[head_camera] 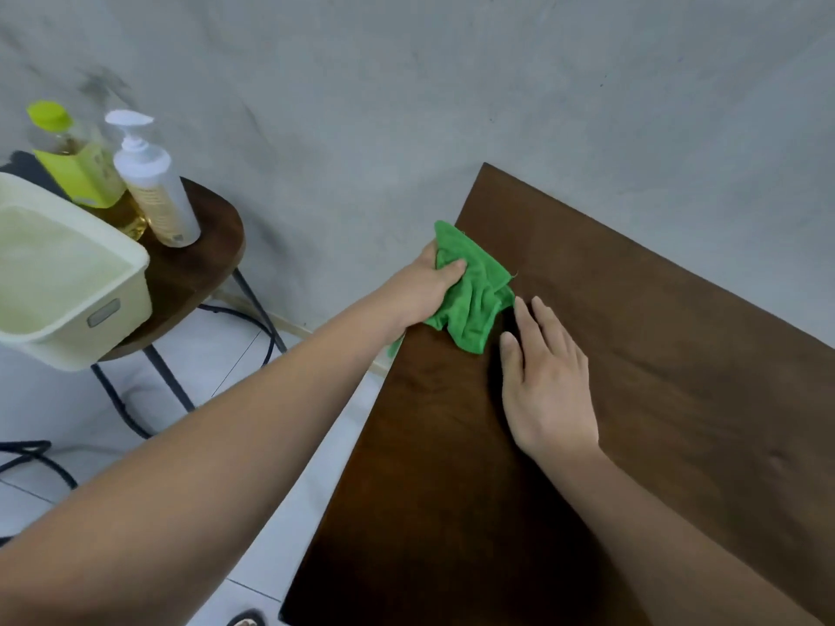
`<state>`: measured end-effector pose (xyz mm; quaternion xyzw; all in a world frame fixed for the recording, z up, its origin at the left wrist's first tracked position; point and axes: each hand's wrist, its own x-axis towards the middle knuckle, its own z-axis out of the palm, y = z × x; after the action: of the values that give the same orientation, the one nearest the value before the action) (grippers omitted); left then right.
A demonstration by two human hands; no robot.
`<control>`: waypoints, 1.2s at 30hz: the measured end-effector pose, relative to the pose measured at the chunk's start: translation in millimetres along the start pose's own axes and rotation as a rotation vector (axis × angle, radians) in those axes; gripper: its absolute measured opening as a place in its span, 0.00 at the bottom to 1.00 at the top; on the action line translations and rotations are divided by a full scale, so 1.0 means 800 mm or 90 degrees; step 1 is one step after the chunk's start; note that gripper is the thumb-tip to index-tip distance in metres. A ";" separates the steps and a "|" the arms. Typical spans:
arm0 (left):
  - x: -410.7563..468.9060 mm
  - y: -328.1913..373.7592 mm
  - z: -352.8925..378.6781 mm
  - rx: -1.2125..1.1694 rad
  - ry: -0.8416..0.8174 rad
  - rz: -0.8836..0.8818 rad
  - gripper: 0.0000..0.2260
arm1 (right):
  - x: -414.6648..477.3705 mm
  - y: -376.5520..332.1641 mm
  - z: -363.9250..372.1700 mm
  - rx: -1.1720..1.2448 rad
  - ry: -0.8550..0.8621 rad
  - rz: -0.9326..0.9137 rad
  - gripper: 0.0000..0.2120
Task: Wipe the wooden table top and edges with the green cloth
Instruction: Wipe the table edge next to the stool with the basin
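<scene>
- A grey wall [406, 83] is seen beyond the fingertips of both hands.
- A dark wooden table [655, 399] is spread under the fingers of the right hand and runs away to their right. Its left edge lies under the left hand's fingers.
- A cream basin [113, 305] filled with pale water is set well to the left of the left hand's fingers, on a round wooden stool [199, 264].
- The right hand [549, 381] is laid flat on the table top. Its fingers [542, 318] are kept straight and relaxed, and nothing is grasped by them.
- The left hand [429, 286] is placed at the table's left edge. Its fingers are closed round the cloth, with the thumb [452, 268] pressed on top. The other fingers are hidden.
- The green cloth [474, 295] is bunched in the left hand's grasp and draped over the table's left edge. It lies just beside the right hand's fingertips, and whether it is touched by them cannot be told.
- Two bottles are stood on the stool behind the basin, far left of all the fingers: a yellow-green capped bottle [77, 169] and a white pump bottle [153, 187].
</scene>
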<state>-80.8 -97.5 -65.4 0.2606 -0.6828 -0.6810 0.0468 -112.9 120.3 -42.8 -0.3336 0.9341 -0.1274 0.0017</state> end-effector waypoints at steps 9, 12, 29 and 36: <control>0.165 0.051 0.001 0.041 0.006 0.004 0.29 | 0.005 0.001 -0.003 -0.021 -0.024 0.004 0.28; 0.190 0.062 0.004 0.065 0.011 0.011 0.29 | 0.006 0.001 -0.005 -0.019 -0.028 0.007 0.28; 0.103 0.031 0.014 0.482 0.037 0.126 0.29 | 0.001 0.000 -0.007 0.045 0.004 0.046 0.30; -0.022 0.012 0.033 0.722 0.065 0.152 0.31 | -0.003 0.005 -0.010 0.024 0.022 -0.077 0.28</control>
<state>-79.9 -67.0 -52.7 0.1988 -0.9623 -0.1856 0.0090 -114.0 126.4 -36.2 -0.3872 0.9094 -0.1508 -0.0162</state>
